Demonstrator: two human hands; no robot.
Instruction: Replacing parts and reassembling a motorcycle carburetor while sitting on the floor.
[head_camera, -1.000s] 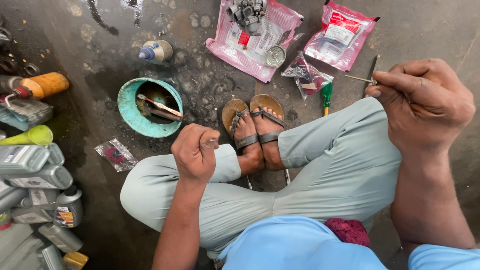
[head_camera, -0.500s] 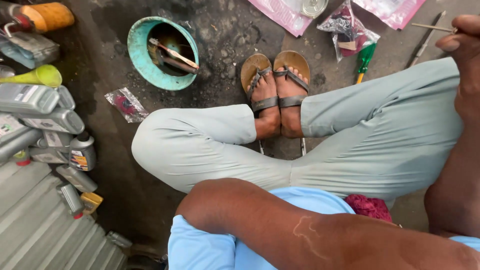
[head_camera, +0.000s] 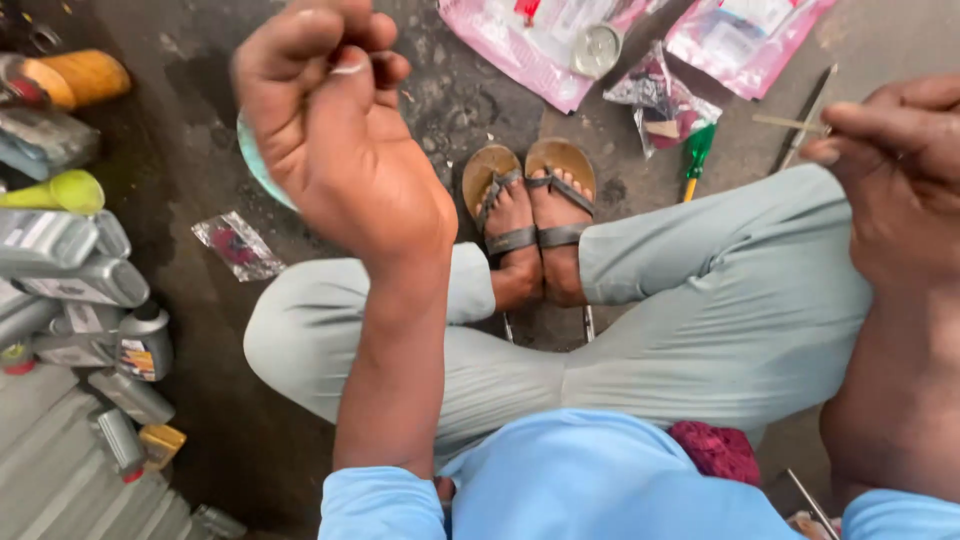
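Left hand: the left hand (head_camera: 335, 130) is raised high in the head view, fingers curled in and pressed against the thumb; whether they pinch anything I cannot tell. It hangs in front of a teal bowl (head_camera: 262, 165), hiding most of it.
Right hand: the right hand (head_camera: 890, 170) is at the right edge, fingertips pinched on a thin pale stick (head_camera: 790, 123) that points left, above the right knee.
Stick: held level in the air, just beside a thin dark rod (head_camera: 803, 115) that lies on the floor.
Legs: the person sits with knees bent out in pale green trousers (head_camera: 720, 300), feet together in brown sandals (head_camera: 530, 190) on the dark stained floor (head_camera: 200, 200).
Floor ahead: two pink plastic packets (head_camera: 540, 50), a round metal lid (head_camera: 597, 48) on one of them, a small clear bag (head_camera: 660, 100) and a green-handled screwdriver (head_camera: 697, 155) near the sandals.
Floor left: a small clear packet (head_camera: 237, 245) with something red inside, a row of grey bottles (head_camera: 70, 270), a yellow-green bottle (head_camera: 55, 192) and an orange container (head_camera: 85, 78).
Near body: a light blue shirt (head_camera: 590, 480) and a dark red cloth (head_camera: 718, 450) at the lap.
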